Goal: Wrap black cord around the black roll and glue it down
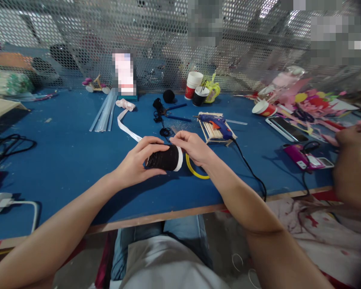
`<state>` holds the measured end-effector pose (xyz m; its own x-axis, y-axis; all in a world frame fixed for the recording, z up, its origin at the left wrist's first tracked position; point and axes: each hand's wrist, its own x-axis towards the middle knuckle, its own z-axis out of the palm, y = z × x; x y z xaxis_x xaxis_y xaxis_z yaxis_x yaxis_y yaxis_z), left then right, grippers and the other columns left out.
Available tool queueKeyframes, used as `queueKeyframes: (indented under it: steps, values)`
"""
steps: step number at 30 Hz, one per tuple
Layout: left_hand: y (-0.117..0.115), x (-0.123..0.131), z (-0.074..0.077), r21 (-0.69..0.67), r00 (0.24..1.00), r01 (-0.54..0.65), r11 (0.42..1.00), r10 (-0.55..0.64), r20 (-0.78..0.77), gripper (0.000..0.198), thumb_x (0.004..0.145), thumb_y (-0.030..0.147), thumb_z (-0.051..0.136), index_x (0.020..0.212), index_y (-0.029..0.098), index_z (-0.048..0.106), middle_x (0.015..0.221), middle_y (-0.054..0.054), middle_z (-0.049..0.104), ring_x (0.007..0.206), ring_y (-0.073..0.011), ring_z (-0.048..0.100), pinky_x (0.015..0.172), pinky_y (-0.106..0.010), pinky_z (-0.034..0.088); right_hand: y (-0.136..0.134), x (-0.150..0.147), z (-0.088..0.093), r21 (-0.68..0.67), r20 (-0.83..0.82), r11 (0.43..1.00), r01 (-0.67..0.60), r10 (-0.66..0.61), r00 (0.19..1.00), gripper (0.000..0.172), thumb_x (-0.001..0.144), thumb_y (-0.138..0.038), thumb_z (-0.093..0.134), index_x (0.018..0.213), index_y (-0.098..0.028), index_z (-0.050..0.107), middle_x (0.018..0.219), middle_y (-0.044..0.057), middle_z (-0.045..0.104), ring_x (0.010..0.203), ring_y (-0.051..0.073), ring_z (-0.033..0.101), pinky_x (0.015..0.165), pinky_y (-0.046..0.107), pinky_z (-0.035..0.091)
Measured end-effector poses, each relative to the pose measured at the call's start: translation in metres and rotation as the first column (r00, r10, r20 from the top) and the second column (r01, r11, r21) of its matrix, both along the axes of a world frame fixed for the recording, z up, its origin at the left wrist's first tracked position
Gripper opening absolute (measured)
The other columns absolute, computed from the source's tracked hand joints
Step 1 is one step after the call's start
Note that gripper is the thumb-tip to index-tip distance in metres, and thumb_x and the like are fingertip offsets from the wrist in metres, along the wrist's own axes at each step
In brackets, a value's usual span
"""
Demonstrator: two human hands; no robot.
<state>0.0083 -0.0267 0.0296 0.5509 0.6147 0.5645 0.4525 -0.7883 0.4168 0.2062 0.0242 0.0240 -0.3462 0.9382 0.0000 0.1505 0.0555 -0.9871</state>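
Observation:
My left hand (146,160) is wrapped round a paper cup (165,158) lying on its side just above the table. Black yarn covers the cup's wall, and its white end faces right. Beside that end, my right hand (192,146) has thumb and forefinger pinched together on a thin strand of black yarn (166,132), which trails over the table behind the cup. Under my right wrist lies a yellow ring (195,171), partly hidden. A white ribbon (128,127) runs from a pale pink bundle towards my left hand.
Pliers (177,112) and a black yarn ball (169,96) lie behind my hands. A blue glue gun (216,123) rests on a stick rack (207,136), its cord crossing the table's front edge. Glue sticks (104,112) lie left, stacked cups (194,84) behind, a co-worker's hand (353,138) right.

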Motion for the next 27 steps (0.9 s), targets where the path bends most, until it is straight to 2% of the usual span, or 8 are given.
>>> queueKeyframes:
  steps: [9,12,15,17,19,22,25,27]
  values:
    - [0.000,-0.001,0.001,-0.007,1.000,-0.005,1.000,0.005,0.018,0.051,0.071,0.035,0.067,0.115,0.018,0.048,0.115,-0.012,0.049,0.108,-0.0224,0.049,0.092,-0.039,0.043,-0.002,-0.002,0.002,0.031,0.028,0.999,0.021,-0.022,0.999,0.036,0.071,-0.053,0.059,0.068,-0.017,0.052,0.056,-0.004,0.044,0.048,0.006,0.036,0.046,0.022,0.028]
    - [0.000,-0.002,0.002,-0.010,0.998,-0.047,0.999,0.047,0.045,0.050,0.071,0.035,0.068,0.114,0.019,0.047,0.114,-0.011,0.049,0.108,-0.0226,0.049,0.092,-0.039,0.043,-0.002,-0.002,0.004,0.053,0.005,0.995,0.085,-0.086,0.996,0.040,0.074,-0.056,0.053,0.068,-0.017,0.051,0.056,-0.004,0.045,0.048,0.006,0.037,0.046,0.021,0.029]
    - [0.002,-0.003,0.001,-0.012,0.991,-0.121,0.993,0.122,0.057,0.049,0.071,0.032,0.068,0.113,0.019,0.047,0.114,-0.011,0.049,0.108,-0.0228,0.048,0.092,-0.040,0.042,-0.003,-0.001,0.008,-0.001,-0.060,0.994,0.114,-0.113,0.992,0.044,0.075,-0.060,0.049,0.065,-0.017,0.051,0.055,-0.003,0.046,0.047,0.006,0.039,0.044,0.020,0.030]
    - [0.004,-0.004,0.000,-0.017,0.984,-0.165,0.986,0.166,0.067,0.049,0.071,0.029,0.068,0.113,0.018,0.046,0.114,-0.011,0.048,0.109,-0.0227,0.048,0.093,-0.040,0.042,-0.004,0.000,0.010,-0.023,-0.074,0.997,0.067,-0.068,0.995,0.047,0.076,-0.060,0.047,0.064,-0.016,0.053,0.056,-0.001,0.048,0.048,0.006,0.041,0.043,0.021,0.030]
    - [0.006,-0.005,-0.002,-0.022,0.979,-0.191,0.981,0.192,0.073,0.049,0.070,0.027,0.068,0.113,0.017,0.046,0.113,-0.011,0.048,0.109,-0.0227,0.047,0.094,-0.040,0.041,-0.006,0.000,0.011,-0.023,-0.081,0.999,-0.037,0.035,0.996,0.045,0.077,-0.058,0.047,0.066,-0.015,0.056,0.057,0.000,0.050,0.050,0.007,0.043,0.045,0.021,0.033]
    - [0.008,-0.005,-0.003,-0.027,0.977,-0.198,0.980,0.200,0.076,0.048,0.070,0.026,0.068,0.112,0.017,0.046,0.113,-0.011,0.047,0.109,-0.0230,0.047,0.094,-0.040,0.041,-0.010,0.000,0.011,-0.018,-0.102,0.985,-0.169,0.167,0.981,0.032,0.076,-0.047,0.056,0.069,-0.016,0.057,0.059,-0.001,0.051,0.052,0.007,0.045,0.049,0.021,0.035]
    - [0.009,-0.006,-0.005,-0.047,0.979,-0.182,0.982,0.186,0.086,0.052,0.069,0.028,0.069,0.114,0.018,0.045,0.114,-0.011,0.047,0.110,-0.0235,0.046,0.095,-0.042,0.039,-0.010,0.000,0.011,-0.006,-0.115,0.977,-0.211,0.209,0.971,0.023,0.074,-0.038,0.062,0.072,-0.016,0.056,0.061,-0.003,0.052,0.054,0.006,0.046,0.052,0.021,0.037]
    - [0.009,-0.007,-0.007,-0.123,0.976,-0.173,0.977,0.187,0.111,0.061,0.066,0.034,0.071,0.117,0.019,0.042,0.115,-0.011,0.047,0.110,-0.0246,0.045,0.094,-0.042,0.040,-0.010,0.000,0.012,0.029,-0.092,0.976,-0.216,0.218,0.972,0.021,0.075,-0.036,0.061,0.072,-0.016,0.056,0.062,-0.003,0.051,0.055,0.007,0.046,0.054,0.022,0.038]
